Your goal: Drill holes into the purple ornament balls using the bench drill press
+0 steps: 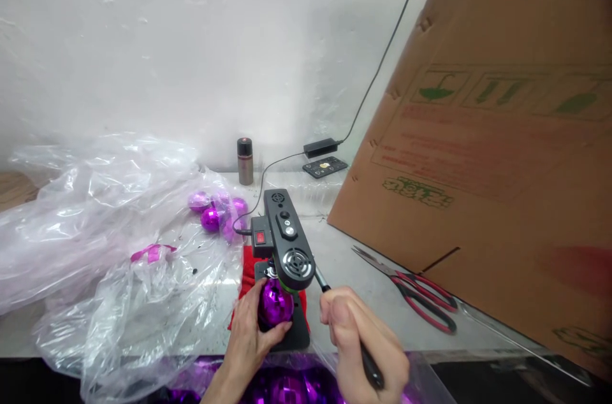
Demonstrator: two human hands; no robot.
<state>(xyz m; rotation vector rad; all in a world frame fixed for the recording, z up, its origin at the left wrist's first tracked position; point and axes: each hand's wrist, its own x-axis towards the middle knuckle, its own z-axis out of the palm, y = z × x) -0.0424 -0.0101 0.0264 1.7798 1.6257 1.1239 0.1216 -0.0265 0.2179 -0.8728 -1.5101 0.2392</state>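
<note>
Your left hand (251,337) cups the purple bauble (275,303) under the small press (287,241), fingers pinching it. Your right hand (361,343) is clenched around the lever (322,281).

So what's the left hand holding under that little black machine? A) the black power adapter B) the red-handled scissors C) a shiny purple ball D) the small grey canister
C: the left hand cups a shiny purple ball under the head of the black machine, while the scissors lie apart on the table.
</note>
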